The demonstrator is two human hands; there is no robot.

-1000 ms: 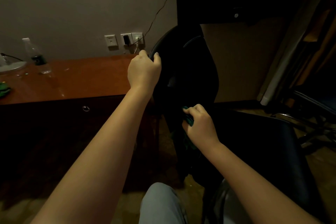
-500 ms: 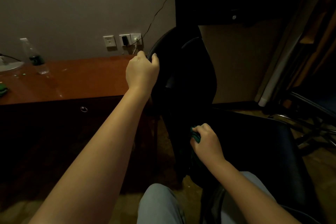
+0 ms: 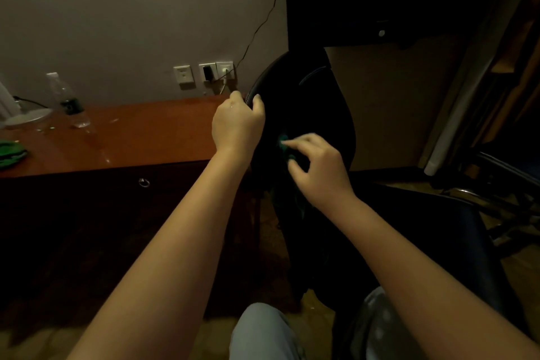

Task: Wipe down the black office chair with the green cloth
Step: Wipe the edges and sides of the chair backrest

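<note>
On the chair (image 3: 315, 114), green cloth (image 3: 284, 142)

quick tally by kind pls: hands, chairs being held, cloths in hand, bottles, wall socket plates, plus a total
hands: 2, left hand and right hand
black office chair, gripped by the left hand: 1
green cloth, at the right hand's fingers: 1
plastic bottle on the desk: 1
wall socket plates: 3
total: 8
</note>
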